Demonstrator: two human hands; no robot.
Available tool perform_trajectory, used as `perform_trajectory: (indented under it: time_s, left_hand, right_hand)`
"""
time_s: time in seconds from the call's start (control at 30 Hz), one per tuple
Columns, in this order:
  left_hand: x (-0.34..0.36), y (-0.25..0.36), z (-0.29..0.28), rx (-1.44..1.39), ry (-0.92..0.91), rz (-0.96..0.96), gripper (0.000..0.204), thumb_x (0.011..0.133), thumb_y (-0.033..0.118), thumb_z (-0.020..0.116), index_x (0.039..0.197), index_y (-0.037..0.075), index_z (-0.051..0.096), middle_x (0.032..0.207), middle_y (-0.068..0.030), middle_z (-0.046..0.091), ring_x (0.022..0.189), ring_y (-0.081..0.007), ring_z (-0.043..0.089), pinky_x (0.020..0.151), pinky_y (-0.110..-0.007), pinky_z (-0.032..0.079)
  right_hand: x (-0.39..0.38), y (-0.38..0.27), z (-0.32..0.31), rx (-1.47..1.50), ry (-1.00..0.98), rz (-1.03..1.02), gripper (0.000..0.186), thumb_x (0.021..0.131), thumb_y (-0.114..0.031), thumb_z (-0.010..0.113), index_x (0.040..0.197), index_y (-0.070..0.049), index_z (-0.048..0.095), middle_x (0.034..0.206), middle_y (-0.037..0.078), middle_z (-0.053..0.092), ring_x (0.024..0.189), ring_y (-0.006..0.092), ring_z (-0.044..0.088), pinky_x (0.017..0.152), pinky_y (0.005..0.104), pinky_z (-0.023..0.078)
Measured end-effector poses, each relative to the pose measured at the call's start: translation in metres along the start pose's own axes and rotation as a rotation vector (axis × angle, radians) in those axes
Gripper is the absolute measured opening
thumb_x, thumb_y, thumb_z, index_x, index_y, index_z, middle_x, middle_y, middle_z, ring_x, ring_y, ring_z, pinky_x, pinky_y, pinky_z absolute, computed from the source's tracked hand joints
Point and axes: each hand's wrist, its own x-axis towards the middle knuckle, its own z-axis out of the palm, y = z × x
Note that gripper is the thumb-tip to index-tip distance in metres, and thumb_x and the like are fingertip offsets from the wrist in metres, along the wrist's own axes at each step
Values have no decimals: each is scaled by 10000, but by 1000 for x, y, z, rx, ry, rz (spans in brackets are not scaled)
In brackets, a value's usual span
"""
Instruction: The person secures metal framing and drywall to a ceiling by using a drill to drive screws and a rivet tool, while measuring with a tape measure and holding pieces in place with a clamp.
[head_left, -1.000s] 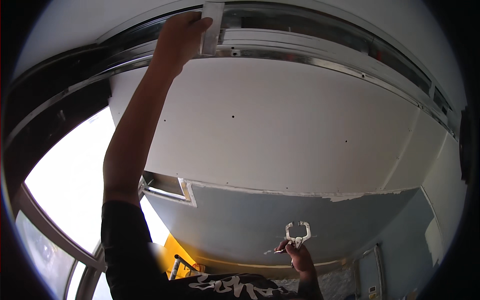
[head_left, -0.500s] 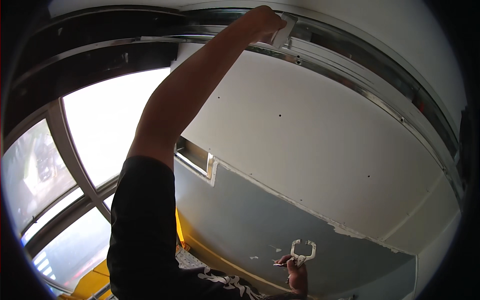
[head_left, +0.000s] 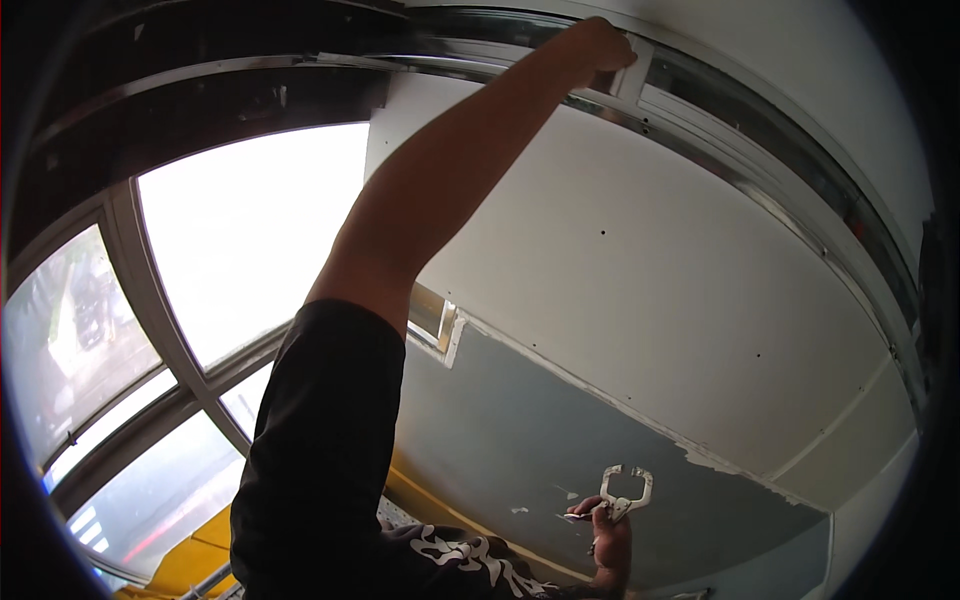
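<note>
My left arm reaches up across the view to the metal ceiling framing. There my left hand (head_left: 598, 48) is closed at the edge of a short pale metal strip (head_left: 635, 75), which lies across the rails; its fingertips are partly hidden. Low in the view, my right hand (head_left: 612, 535) is wrapped around the handles of a locking C-clamp (head_left: 646, 490). The clamp's white curved jaws point upward, with a gap between their tips and nothing between them.
A shiny metal rail (head_left: 740, 183) with holes curves along the upper edge of a white board (head_left: 570, 240). Below it is a grey-blue wall (head_left: 520, 410) with a ragged edge and a framed rectangular opening (head_left: 432, 312). Bright windows (head_left: 260, 230) stand at left, with yellow material (head_left: 195, 560) beneath.
Arms, clamp and background have all shifted slightly rightward in the view. My left hand stays at the metal strip, and my right hand still grips the clamp.
</note>
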Motion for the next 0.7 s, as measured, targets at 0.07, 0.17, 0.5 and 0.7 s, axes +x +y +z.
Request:
perform_trajectory:
  time_s: [0.07,0.17,0.5,0.7]
  left_hand:
    - [2,-5,-3,807,-115,522,260,862,207,676,1030,12,702,1055,-170,677,1102,-324,619,934,-508,495]
    - [-12,8,21,457,-73,278,343,902,298,560,1091,48,699,1095,-150,668,1181,-317,592,1054,-547,413]
    - [-47,40,41,-221,264,-9,599,907,293,578,1269,-149,394,800,-234,672,999,-342,668,1175,-544,145]
    - [-30,36,70,1,405,-21,705,925,363,531,1272,-192,271,670,-127,668,964,-306,693,1194,-562,44]
  right_hand:
    - [6,0,16,52,18,-37,368,1000,-338,566,1039,28,571,927,117,640,941,267,661,901,433,519]
    - [16,-9,44,100,64,-59,358,1001,-334,566,1011,23,590,919,124,655,944,259,662,900,420,515]
    - [35,-19,87,11,25,0,369,1008,-338,552,1006,27,607,921,124,671,958,242,659,919,397,496]
    - [32,-25,92,-5,52,-16,391,1013,-364,540,1008,22,604,914,119,665,962,246,658,918,400,496]
